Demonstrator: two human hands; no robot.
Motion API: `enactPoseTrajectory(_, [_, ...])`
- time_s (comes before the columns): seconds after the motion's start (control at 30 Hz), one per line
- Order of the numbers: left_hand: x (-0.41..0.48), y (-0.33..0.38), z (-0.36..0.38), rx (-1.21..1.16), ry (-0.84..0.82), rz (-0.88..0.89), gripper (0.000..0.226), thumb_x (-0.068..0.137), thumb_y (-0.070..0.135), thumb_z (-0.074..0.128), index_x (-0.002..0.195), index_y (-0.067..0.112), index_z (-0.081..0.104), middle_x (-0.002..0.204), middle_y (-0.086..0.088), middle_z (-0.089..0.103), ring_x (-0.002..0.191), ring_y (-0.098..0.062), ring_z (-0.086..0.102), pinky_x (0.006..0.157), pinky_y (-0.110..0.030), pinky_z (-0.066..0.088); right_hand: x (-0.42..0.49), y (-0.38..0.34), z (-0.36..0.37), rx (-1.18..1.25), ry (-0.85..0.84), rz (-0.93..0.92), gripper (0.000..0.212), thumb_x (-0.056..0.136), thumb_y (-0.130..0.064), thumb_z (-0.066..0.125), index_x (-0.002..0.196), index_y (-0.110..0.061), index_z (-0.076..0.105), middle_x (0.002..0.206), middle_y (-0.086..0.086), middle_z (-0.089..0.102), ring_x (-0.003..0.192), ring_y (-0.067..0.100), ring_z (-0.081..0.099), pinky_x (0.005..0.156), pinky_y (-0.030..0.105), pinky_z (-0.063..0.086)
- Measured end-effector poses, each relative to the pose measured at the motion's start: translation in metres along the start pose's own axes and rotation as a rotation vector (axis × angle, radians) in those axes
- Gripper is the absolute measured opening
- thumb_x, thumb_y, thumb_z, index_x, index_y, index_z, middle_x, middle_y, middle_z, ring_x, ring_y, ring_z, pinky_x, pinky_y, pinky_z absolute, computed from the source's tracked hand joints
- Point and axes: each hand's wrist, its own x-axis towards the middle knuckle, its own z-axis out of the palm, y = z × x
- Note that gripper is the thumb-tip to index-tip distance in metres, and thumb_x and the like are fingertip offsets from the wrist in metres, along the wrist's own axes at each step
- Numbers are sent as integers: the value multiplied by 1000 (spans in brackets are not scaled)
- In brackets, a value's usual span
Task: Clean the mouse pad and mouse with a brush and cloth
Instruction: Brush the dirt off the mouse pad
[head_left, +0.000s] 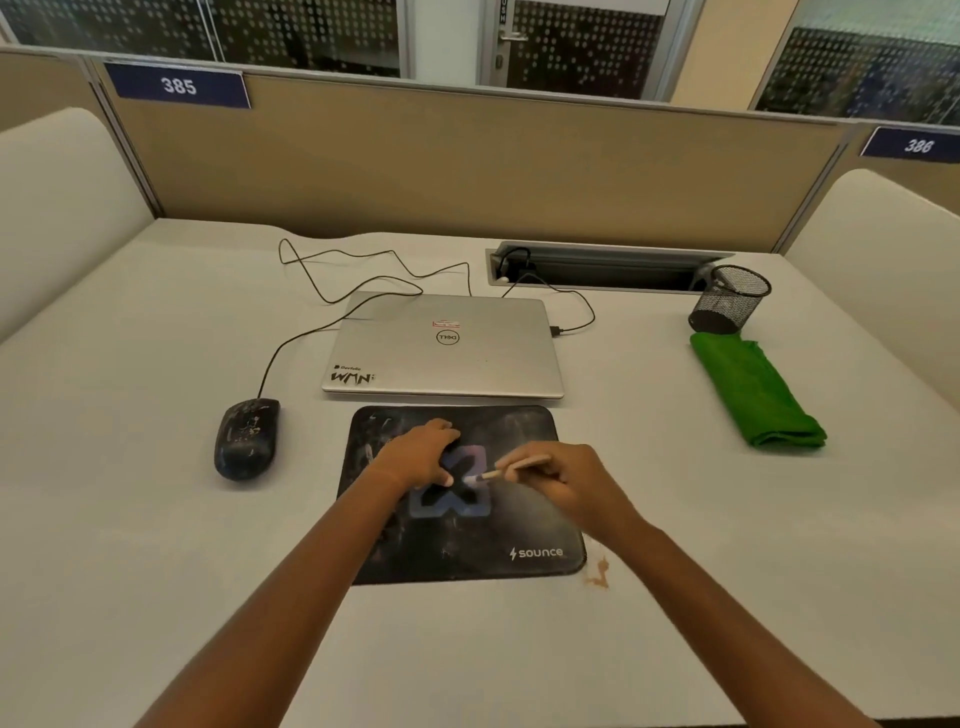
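The head of the brush (511, 466) is only a pale blur over the printed figure in the middle of the mouse pad (457, 545), so I cannot tell whether the bristles touch the pad. The back end of its light wooden handle is hidden inside the right hand (566, 480). Both hands and forearms cover much of the pad's middle and left side, and both arms are cut off at the bottom edge. The pale marks on top of the mouse (245, 439) are too small to read.

The right hand holds the brush like a pen, fingers curled round the handle, with the head pointing left toward the other hand. The left hand (415, 454) rests palm down on the upper left part of the pad, holding nothing, its thumb tip close to the brush head.

The pad lies on the white desk (156, 519) just in front of a closed silver laptop (447, 348). The mouse sits off the pad to its left, and its cable (363, 270) loops back behind the laptop. The folded green cloth (756, 397) lies well off to the right, just in front of a black mesh cup (727, 299). A small brown stain (597, 571) marks the desk by the pad's near right corner.
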Motion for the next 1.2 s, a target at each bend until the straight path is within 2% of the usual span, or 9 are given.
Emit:
enactPoseTrajectory(0.1, [-13, -5, 4, 3, 2, -18, 72, 84, 14, 65, 144, 13, 26, 150, -6, 31, 135, -25, 36, 112, -37, 33, 2, 3, 22, -75, -45, -6, 18, 86, 1, 57, 97, -2, 70, 101, 14, 70, 87, 7, 58, 80, 2, 42])
enactPoseTrajectory(0.37, [-33, -7, 13, 108, 77, -40, 67, 88, 19, 61, 146, 16, 26, 155, -3, 24, 142, -23, 26, 116, -37, 24, -7, 0, -14, -210, -426, 79, 19, 87, -4, 56, 100, -5, 70, 105, 12, 70, 95, 21, 63, 78, 10, 46])
enactPoseTrajectory(0.47, [-34, -3, 14, 117, 101, -53, 64, 87, 18, 61, 143, 14, 31, 151, -6, 31, 139, -25, 30, 115, -37, 27, 2, -5, -16, -161, -302, 62, 19, 88, -1, 54, 98, -3, 70, 105, 15, 70, 96, 26, 64, 87, 27, 50])
enactPoseTrajectory(0.6, [-34, 0, 16, 116, 123, -76, 59, 87, 19, 62, 139, 15, 36, 144, -8, 40, 134, -25, 37, 112, -37, 31, 9, -10, 13, -93, -150, -16, 19, 87, 0, 56, 102, 1, 68, 107, 18, 68, 95, 28, 64, 85, 18, 47])
enactPoseTrajectory(0.8, [-40, -3, 18, 126, 120, -117, 64, 90, 19, 58, 145, 19, 27, 155, -3, 24, 144, -24, 19, 117, -41, 22, -7, -3, 18, -170, -366, -42, 19, 87, -2, 57, 102, -2, 69, 106, 15, 69, 95, 23, 62, 78, 6, 42])
enactPoseTrajectory(0.9, [-40, -3, 18, 159, 118, -128, 64, 90, 20, 57, 146, 19, 26, 156, -2, 22, 146, -24, 12, 118, -42, 18, -9, -3, -4, -231, -506, -1, 20, 87, -7, 58, 104, -6, 69, 107, 12, 69, 96, 21, 63, 81, 14, 47])
enactPoseTrajectory(0.97, [-39, -2, 17, 157, 120, -132, 64, 89, 20, 59, 145, 19, 28, 155, -4, 26, 145, -25, 14, 118, -43, 19, -6, -5, -16, -249, -500, 15, 20, 88, -8, 57, 103, -5, 70, 107, 12, 69, 97, 21, 63, 83, 20, 49])
enactPoseTrajectory(1.1, [-37, -1, 15, 149, 147, -117, 58, 86, 21, 62, 139, 19, 38, 144, -8, 41, 137, -26, 33, 113, -40, 30, -3, -15, -4, -157, -325, -73, 18, 86, -4, 59, 100, -4, 70, 105, 13, 70, 92, 15, 62, 79, 6, 42])
enactPoseTrajectory(1.2, [-37, -2, 16, 156, 167, -102, 58, 85, 21, 63, 138, 19, 39, 140, -8, 43, 130, -24, 40, 109, -36, 34, -9, -18, 23, -179, -378, -135, 21, 85, -5, 61, 104, -4, 69, 107, 14, 69, 96, 23, 64, 85, 18, 47])
